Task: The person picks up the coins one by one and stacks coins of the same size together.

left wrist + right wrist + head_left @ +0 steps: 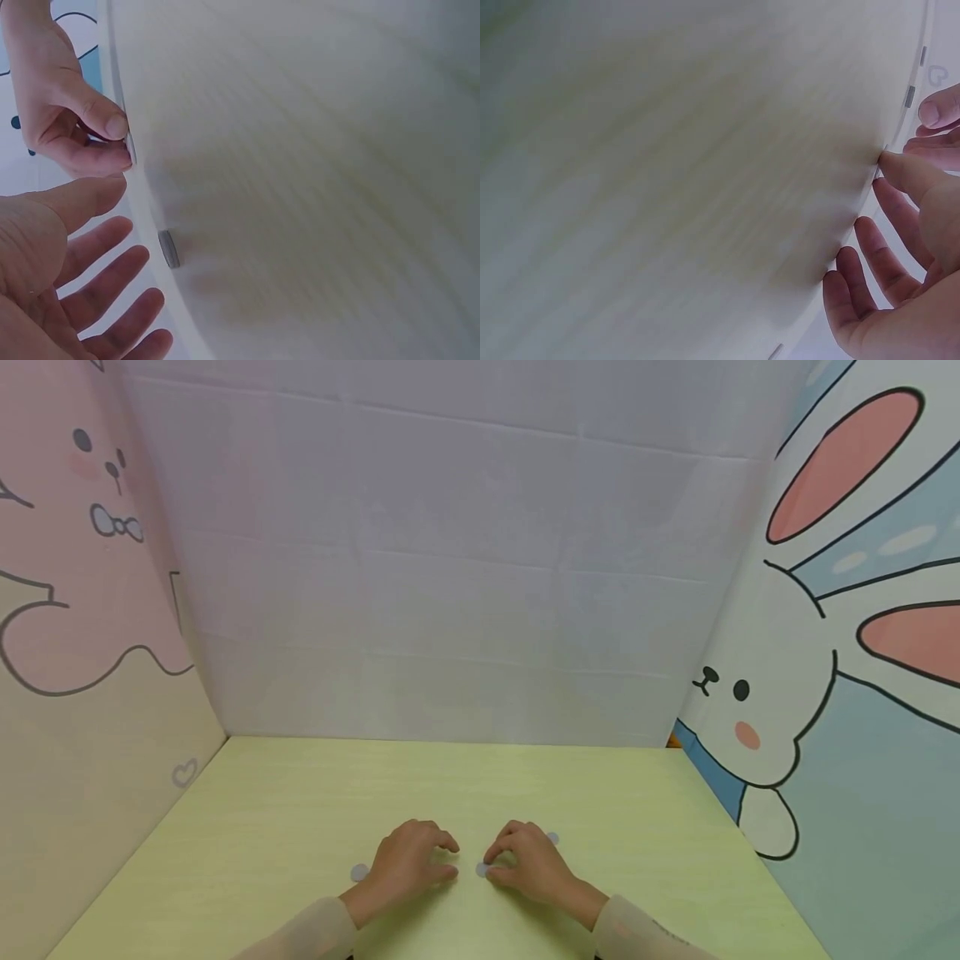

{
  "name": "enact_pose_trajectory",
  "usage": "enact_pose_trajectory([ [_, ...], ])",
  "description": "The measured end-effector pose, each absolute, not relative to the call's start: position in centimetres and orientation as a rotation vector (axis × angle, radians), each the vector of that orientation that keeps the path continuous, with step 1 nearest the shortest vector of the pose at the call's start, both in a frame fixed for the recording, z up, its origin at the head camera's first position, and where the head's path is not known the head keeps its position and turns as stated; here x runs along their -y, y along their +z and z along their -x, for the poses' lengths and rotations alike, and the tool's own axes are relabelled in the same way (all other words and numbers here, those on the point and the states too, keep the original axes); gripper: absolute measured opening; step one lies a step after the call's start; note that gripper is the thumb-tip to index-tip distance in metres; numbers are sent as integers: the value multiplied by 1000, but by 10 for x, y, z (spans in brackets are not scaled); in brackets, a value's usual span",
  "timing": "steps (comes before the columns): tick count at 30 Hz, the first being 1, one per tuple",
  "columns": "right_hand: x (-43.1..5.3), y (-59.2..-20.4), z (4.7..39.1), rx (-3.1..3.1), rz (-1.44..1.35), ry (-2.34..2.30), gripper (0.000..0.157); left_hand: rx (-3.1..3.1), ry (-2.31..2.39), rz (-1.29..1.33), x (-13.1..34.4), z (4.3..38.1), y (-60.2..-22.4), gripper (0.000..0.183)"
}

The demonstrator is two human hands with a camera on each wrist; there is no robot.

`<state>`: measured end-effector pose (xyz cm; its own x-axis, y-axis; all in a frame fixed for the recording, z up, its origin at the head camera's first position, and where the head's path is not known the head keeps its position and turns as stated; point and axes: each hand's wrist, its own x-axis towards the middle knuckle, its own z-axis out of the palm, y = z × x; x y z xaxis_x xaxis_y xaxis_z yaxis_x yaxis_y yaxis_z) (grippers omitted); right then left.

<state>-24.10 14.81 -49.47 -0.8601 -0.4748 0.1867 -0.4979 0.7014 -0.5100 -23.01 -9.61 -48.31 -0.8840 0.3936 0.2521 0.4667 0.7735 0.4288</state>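
My right hand (528, 864) is low over the table, its thumb and index finger pinching the edge of a small flat grey disc (482, 870). In the left wrist view, this disc (131, 148) shows edge-on at the right fingertips. Facing it, my left hand (407, 862) has loosely bent fingers parted from the thumb, with nothing between them. A second grey disc (359, 872) lies left of the left wrist, which borders it. Another disc (552, 838) lies just behind the right hand, partly covered by it.
The pale yellow table (300, 793) extends around both hands. A plain white sheet (450, 568) rises at its back edge. Cartoon-printed panels stand on both sides, a pink one (45, 543) at left and a rabbit one (780, 693) at right.
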Motion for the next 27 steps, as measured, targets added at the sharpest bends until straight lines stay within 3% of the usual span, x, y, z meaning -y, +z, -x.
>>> enact_pose_trajectory([
  [27, -149, -495, 243, 2847, -834, 882, 8, 2829, -740, 743, 71, 232, -490, 22],
])
